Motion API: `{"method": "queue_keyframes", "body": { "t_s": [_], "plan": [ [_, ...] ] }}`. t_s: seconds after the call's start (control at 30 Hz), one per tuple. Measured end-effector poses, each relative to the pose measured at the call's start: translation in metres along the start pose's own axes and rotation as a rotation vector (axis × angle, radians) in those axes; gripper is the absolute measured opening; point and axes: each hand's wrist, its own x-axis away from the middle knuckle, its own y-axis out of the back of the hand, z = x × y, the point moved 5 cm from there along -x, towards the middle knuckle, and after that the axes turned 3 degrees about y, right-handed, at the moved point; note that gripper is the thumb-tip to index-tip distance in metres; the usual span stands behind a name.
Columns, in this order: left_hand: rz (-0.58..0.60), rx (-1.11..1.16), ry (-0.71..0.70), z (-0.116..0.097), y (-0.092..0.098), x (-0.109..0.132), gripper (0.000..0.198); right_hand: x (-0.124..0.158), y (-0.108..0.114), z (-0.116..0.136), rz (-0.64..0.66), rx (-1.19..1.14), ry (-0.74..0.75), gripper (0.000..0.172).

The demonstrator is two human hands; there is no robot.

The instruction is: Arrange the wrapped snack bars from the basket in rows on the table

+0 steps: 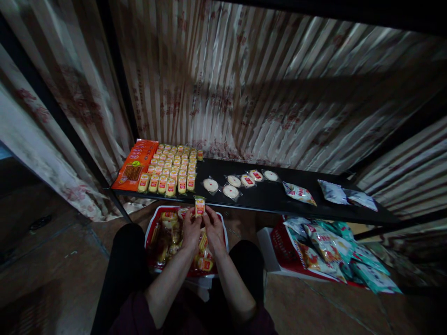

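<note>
Between my left hand point(191, 229) and my right hand point(213, 229) is a small wrapped snack cake point(199, 206), yellow with a red and white label. The fingers of both hands pinch its sides, and it is held upright just in front of the shelf edge. Below my wrists stands a red and white basket point(148, 235) filled with more yellow wrapped cakes point(169, 221). On the black shelf point(258, 200), at the left, similar wrapped cakes point(171, 170) stand in close rows beside a flat orange snack packet point(137, 165).
Several round wrapped biscuits point(231, 191) lie mid-shelf. Farther right are a red-and-white snack bag point(299, 193) and two pale bags point(333, 191). A second red basket point(284, 242) on the floor holds snack bags. Dark shelf posts point(118, 70) and a striped curtain point(216, 83) enclose the space.
</note>
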Motion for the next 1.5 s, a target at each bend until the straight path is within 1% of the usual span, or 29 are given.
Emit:
{"method": "queue_keyframes", "body": {
  "t_s": [0.27,0.43,0.6,0.77,0.97,1.07,1.17,1.3,1.37,1.5],
  "plan": [
    [-0.006,0.029,-0.006,-0.002,0.001,0.001,0.036,0.010,-0.001,0.003,0.016,0.030,0.040,0.045],
    [0.026,0.016,-0.026,-0.004,-0.001,0.001,0.036,0.011,0.001,0.004,0.034,0.033,0.056,0.044],
    [0.039,0.012,-0.005,-0.005,0.000,0.001,0.039,0.011,0.002,0.002,0.020,-0.055,0.036,0.045],
    [0.091,0.043,-0.048,-0.001,0.001,-0.003,0.043,0.013,0.000,0.002,0.006,-0.115,0.032,0.045],
    [0.087,0.037,-0.036,0.006,0.004,-0.004,0.042,0.017,-0.001,-0.003,-0.029,-0.150,0.032,0.047],
    [0.067,-0.005,-0.027,0.007,0.005,-0.003,0.037,0.018,0.001,-0.003,-0.065,-0.098,0.072,0.044],
    [0.019,-0.025,-0.067,0.002,0.006,-0.001,0.033,0.018,0.001,0.000,-0.071,-0.002,0.119,0.041],
    [-0.006,0.019,-0.110,-0.005,0.008,0.003,0.040,0.021,0.000,0.005,-0.098,0.075,0.136,0.041],
    [0.003,0.034,-0.087,-0.006,0.008,0.004,0.040,0.023,-0.001,0.008,-0.120,0.105,0.140,0.040],
    [-0.013,0.046,-0.022,-0.003,0.012,0.004,0.032,0.027,-0.004,0.013,-0.128,0.179,0.157,0.036]
  ]
}}
